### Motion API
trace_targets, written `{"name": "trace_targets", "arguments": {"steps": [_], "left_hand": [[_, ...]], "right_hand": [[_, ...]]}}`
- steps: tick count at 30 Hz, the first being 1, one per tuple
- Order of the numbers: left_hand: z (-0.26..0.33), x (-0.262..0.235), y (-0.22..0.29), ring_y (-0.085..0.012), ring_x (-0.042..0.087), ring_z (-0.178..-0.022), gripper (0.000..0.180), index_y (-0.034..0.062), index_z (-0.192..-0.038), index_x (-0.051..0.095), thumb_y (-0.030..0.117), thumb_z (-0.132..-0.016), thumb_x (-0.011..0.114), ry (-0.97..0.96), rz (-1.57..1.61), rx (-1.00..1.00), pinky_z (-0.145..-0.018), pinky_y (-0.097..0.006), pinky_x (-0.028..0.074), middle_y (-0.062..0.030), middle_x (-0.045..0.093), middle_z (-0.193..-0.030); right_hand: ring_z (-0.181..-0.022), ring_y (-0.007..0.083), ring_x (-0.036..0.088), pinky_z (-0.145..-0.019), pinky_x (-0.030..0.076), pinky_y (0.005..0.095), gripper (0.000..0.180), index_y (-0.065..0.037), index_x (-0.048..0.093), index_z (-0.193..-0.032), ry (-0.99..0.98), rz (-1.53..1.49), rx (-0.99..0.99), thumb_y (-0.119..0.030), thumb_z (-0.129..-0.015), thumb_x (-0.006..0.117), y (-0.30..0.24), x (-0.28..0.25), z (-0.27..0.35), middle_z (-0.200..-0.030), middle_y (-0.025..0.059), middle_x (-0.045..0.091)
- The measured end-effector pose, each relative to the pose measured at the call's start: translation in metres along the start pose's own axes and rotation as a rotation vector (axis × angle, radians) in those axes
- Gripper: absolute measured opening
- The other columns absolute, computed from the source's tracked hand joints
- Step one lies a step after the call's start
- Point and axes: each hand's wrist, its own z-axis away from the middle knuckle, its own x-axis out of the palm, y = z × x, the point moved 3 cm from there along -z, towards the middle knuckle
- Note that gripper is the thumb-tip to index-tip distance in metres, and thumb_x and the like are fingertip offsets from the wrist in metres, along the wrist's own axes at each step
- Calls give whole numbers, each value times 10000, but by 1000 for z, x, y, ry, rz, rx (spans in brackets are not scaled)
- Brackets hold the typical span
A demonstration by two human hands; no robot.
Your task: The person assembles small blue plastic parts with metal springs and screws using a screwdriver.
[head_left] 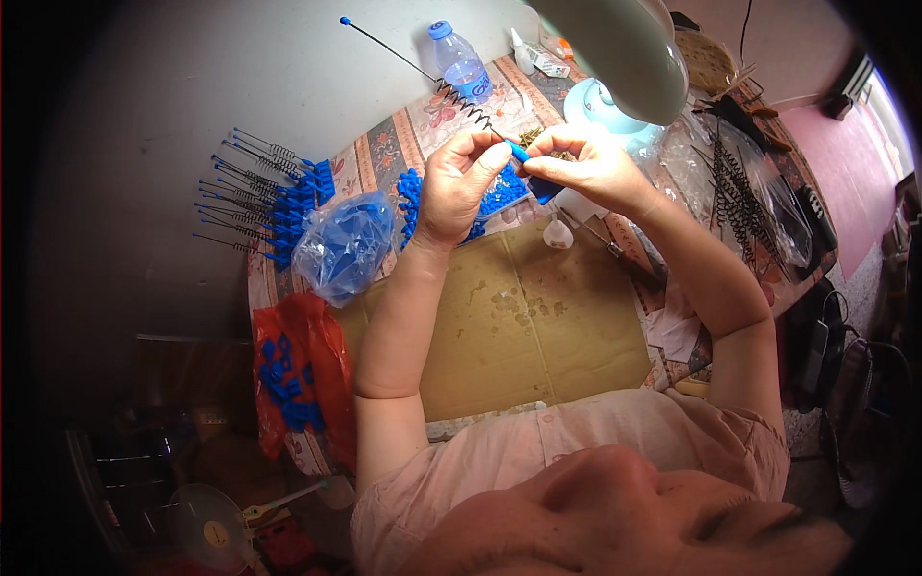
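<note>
Head view: left hand (459, 187) and right hand (588, 165) both pinch a blue-based spring antenna (459, 96) at its base, rod running up-left from the grip. Finished antennas (264, 197) lie left; loose blue bases (497, 197), apparently unassembled, sit below the grip.

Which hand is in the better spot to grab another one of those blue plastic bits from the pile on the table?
Probably the left hand. It hovers right above the pile of small blue plastic pieces, though it pinches the black coiled wire antenna with a blue tip. The right hand sits farther right, gripping the blue plastic base.
</note>
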Motion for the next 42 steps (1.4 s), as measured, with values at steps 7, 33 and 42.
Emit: {"name": "trace_targets", "arguments": {"steps": [7,33,42], "left_hand": [[-3,6,3,-117,616,-837,121,-35,-1000,621,52,-928,576,38,14,3,-800,-259,506,-75,664,-923],[-3,8,3,-106,618,-825,125,-26,-996,630,67,-939,570,29,39,-8,-787,-247,512,-73,672,-929],[-3,7,2,-108,622,-823,123,-29,-994,629,62,-940,566,32,45,-17,-788,-247,515,-76,673,-926]], "right_hand": [[-791,68,607,-737,519,239,194,10,686,-998,40,-41,-25,-145,-883,677,-6,1,1,-878,33,678],[-777,57,591,-727,504,230,186,4,689,-992,55,15,-79,-147,-885,672,-6,0,1,-868,17,676],[-772,62,595,-722,506,231,183,8,687,-991,52,14,-97,-141,-886,666,-5,0,0,-865,23,676]]}}
